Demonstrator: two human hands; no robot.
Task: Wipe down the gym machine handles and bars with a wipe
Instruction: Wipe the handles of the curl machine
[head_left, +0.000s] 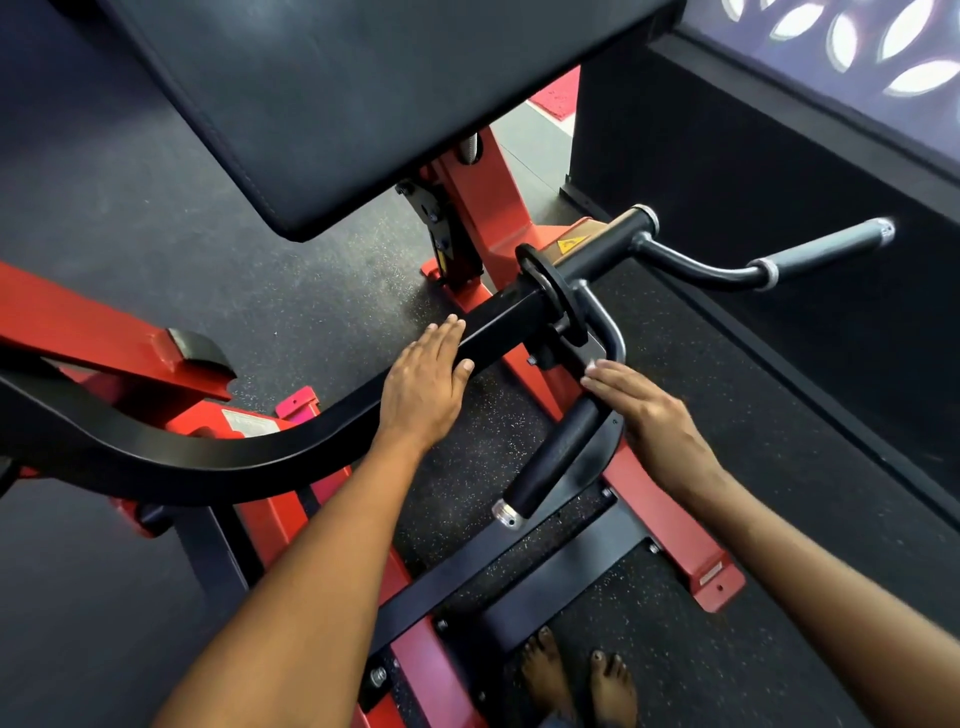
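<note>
Dark speckled rubber floor (322, 291) carries the red machine frame (670, 525) and bare feet (579, 680).

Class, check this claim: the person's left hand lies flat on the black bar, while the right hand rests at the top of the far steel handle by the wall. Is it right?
One detail is wrong. The head view shows the right hand at the top of the near black handle, not the far steel handle, which nothing touches. The left hand does lie flat on the black bar.

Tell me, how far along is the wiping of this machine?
Nothing shows as done: no bar looks visibly wiped. In hand: the left hand lies flat on the black arm bar; the right hand touches the near padded handle. No wipe is clearly visible. The far handle stands untouched.
</note>
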